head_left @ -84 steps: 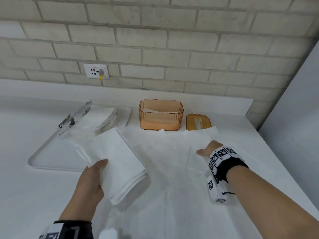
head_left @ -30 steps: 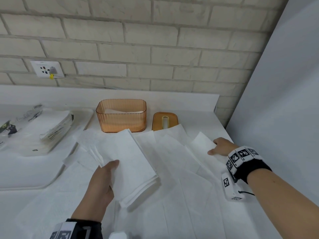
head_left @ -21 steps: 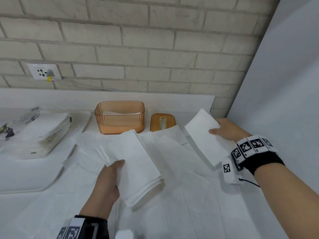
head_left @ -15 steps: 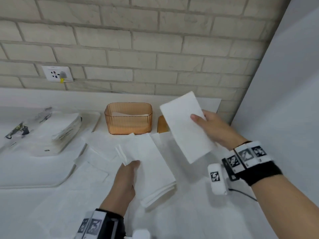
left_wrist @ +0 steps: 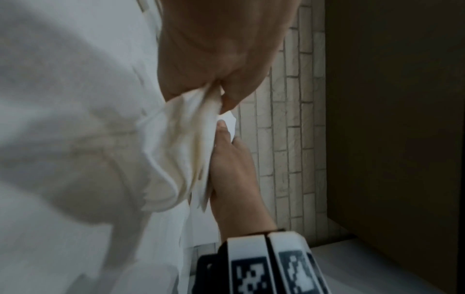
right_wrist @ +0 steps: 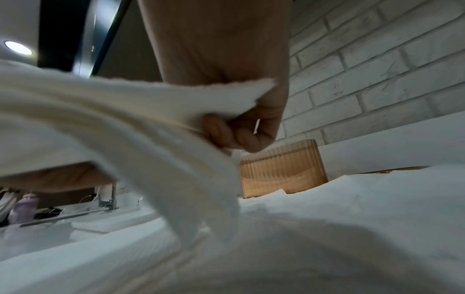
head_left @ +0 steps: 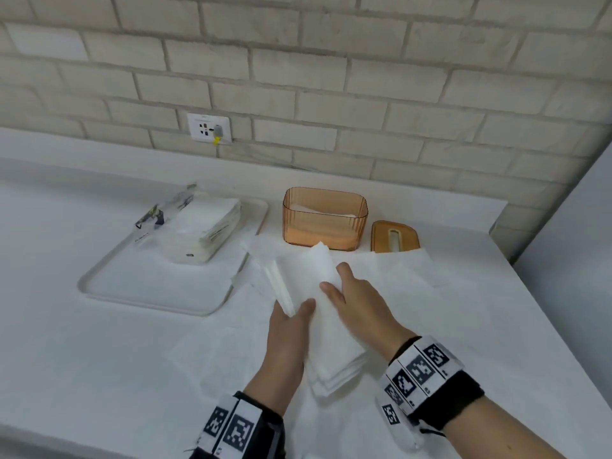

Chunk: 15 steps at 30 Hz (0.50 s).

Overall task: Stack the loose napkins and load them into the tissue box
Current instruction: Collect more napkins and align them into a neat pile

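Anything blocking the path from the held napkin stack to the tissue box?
Nothing visible. Both hands, left and right, hold the napkin stack just in front of the tissue box, which is open-topped; its lid lies beside it.

**White counter against brick wall**

Carries a white tray (head_left: 109, 289) at left, an amber ribbed tissue box (head_left: 324, 223) at the back, its wooden slotted lid (head_left: 394, 236) just beside at right. Spread with loose napkins (head_left: 414, 293) across the near and right surface (head_left: 66, 376).
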### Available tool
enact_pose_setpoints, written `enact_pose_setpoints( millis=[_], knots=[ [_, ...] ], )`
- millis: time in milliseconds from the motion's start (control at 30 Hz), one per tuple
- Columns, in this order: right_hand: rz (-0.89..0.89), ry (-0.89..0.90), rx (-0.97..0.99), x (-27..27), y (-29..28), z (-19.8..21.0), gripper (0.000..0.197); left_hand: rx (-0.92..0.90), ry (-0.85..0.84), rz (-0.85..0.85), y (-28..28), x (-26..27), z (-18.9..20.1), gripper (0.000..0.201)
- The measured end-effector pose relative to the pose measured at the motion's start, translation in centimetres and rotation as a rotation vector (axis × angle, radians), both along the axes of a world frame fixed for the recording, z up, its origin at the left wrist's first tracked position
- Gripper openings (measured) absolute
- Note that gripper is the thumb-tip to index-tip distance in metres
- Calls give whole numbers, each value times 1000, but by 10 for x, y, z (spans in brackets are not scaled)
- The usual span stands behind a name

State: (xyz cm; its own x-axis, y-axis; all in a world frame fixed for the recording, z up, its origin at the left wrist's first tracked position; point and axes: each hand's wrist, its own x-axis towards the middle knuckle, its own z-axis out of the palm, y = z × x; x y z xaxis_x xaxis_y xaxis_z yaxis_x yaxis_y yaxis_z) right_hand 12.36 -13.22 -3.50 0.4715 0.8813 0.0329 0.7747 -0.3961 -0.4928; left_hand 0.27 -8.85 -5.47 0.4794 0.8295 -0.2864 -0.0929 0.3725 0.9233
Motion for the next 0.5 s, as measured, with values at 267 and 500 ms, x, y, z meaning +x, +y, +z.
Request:
enact_pose_setpoints(
  millis=[267,500],
  knots=[
    [-90,-23,-120,47,72,5,20,-83,-28,180,52,-65,3,25],
    [-14,-207,-351,41,157,-16,34,-110,-11,259,74,-114,-7,26]
  ],
)
